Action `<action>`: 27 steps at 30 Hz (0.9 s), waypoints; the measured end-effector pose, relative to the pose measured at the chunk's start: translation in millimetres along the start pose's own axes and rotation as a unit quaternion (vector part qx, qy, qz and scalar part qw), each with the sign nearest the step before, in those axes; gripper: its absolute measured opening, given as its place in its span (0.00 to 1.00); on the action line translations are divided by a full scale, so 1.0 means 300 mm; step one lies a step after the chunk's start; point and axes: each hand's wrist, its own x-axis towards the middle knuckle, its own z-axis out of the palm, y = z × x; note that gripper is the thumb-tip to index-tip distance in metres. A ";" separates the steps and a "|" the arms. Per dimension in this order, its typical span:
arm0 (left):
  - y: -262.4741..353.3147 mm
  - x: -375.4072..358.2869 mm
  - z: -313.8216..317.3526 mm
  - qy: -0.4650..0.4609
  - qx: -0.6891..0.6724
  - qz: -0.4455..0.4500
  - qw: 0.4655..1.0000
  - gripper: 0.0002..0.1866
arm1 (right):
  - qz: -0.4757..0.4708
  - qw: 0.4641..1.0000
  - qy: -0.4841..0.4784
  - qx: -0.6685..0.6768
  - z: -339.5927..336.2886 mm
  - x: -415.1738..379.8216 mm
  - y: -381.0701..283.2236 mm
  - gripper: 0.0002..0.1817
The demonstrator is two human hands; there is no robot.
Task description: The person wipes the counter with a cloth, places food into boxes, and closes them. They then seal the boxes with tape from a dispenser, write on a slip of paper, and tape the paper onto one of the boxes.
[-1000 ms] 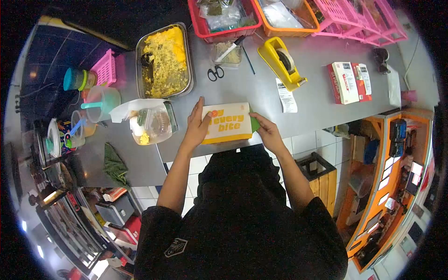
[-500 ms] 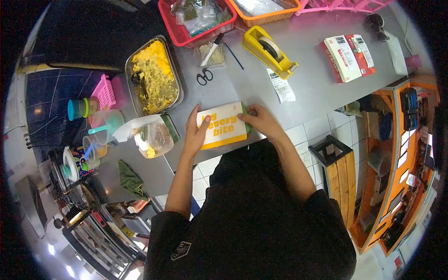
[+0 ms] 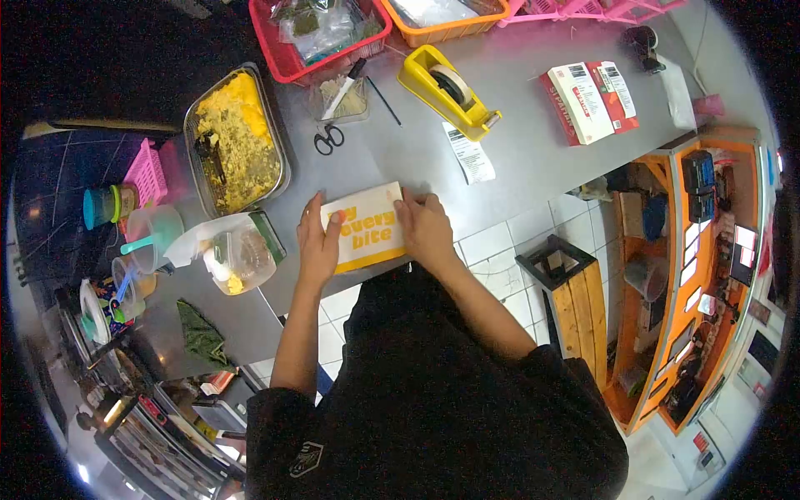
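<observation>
A white and yellow cardboard food box (image 3: pixel 364 212), its lid printed with orange-yellow lettering, is at the front edge of the counter. My left hand (image 3: pixel 318 240) grips its left side, thumb on the lid. Around the right side is my right hand (image 3: pixel 427 232), fingers bent over the edge and covering that corner. The lid looks closed, and the contents are hidden. Left of the box stands a clear plastic tub (image 3: pixel 247 260) with yellow bits in it. Black scissors (image 3: pixel 328 140) lie behind the box.
A metal tray of yellow food (image 3: pixel 240 137) stands at back left. Behind are a yellow tape dispenser (image 3: pixel 448 90), a printed receipt (image 3: pixel 469 154), a red basket (image 3: pixel 279 48) and an orange basket (image 3: pixel 446 32). Labelled boxes (image 3: pixel 589 100) sit at right, a folded green cloth (image 3: pixel 200 335) at left.
My right hand has closed in along the box's right side, and the green bit seen there before no longer shows. The whole view has shifted, so things appear further left.
</observation>
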 end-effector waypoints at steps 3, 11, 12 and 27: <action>0.050 -0.022 -0.027 -0.016 0.081 0.016 0.996 0.32 | 0.012 0.993 -0.091 -0.078 -0.035 0.020 0.013 0.25; 0.042 -0.069 -0.039 -0.119 0.323 0.187 0.920 0.32 | -0.382 0.896 -0.074 -0.213 0.064 0.048 -0.061 0.38; 0.047 -0.063 -0.039 -0.123 0.308 0.193 0.923 0.32 | -0.389 0.890 -0.082 -0.223 0.070 0.051 -0.060 0.40; -0.082 -0.107 -0.060 -0.082 0.333 0.394 0.853 0.36 | -0.444 0.835 -0.092 -0.312 0.011 -0.050 0.101 0.41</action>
